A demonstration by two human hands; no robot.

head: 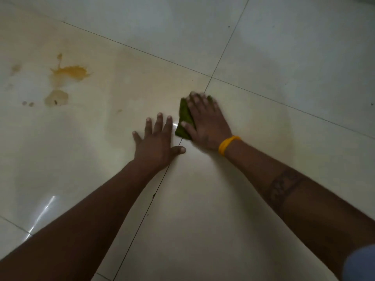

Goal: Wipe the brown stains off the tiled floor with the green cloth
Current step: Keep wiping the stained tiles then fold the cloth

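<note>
- While the right hand point(205, 120) presses flat, fingers straight, the green cloth point(185, 118) lies beneath its grip on the floor point(263, 179).
- Left hand point(157, 138): spread flat, just beside cloth.
- Brown stains point(70, 72): well left.

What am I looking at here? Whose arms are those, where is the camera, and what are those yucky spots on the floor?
There is no machine here, just a person cleaning. The camera sits on the person's head and looks down, so you see their own two arms reaching forward.

The left hand lies flat on the tiled floor with its fingers spread, leaning on it and holding nothing. The right hand presses flat on a green cloth, next to a line between tiles. That hand looks blurry, so it is likely rubbing. Its wrist wears a yellow band.

Far to the left are the brown stains: one big orange-brown splash, a paler patch below it, and small dots. The cloth is not touching them.
</note>
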